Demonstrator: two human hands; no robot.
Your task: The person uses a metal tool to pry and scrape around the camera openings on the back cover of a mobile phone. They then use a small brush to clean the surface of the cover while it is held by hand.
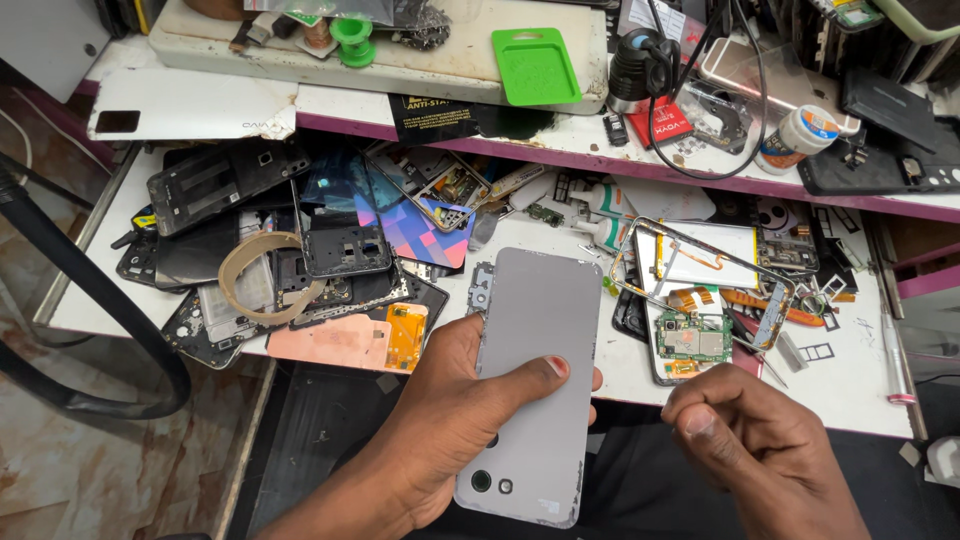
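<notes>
**A:** From the head camera, how far along does the work look?

**B:** The left hand [440, 420] grips a grey phone back cover [530, 385] from beneath, thumb pressed across its outer face, camera holes toward the person. The cover is lifted clear of the white worktable [850, 385], just in front of its near edge. It appears already parted from any phone body, though its inner side is hidden, so whether anything clings to it cannot be told.

**A:** And the other hand?

**B:** The right hand [745, 440] sits to the right of the cover, curled into a loose fist, fingertips pinched together. It may hold something tiny; the view does not settle that.

**A:** What seems to remain?

**B:** Judging by the table, plenty lies loose: beyond the cover to the right, a bare metal phone frame [700, 280] tilts over a green circuit board [692, 342]; beyond it to the left, a heap of dark phone frames [290, 240] and a tape roll [265, 280].

**A:** Room to move?

**B:** Tight on the table; nearly every patch beyond the cover is littered. The open space is off the table's near edge, where both hands hover over the person's dark lap. A raised shelf [560, 140] stands behind, farther from the cover.
</notes>
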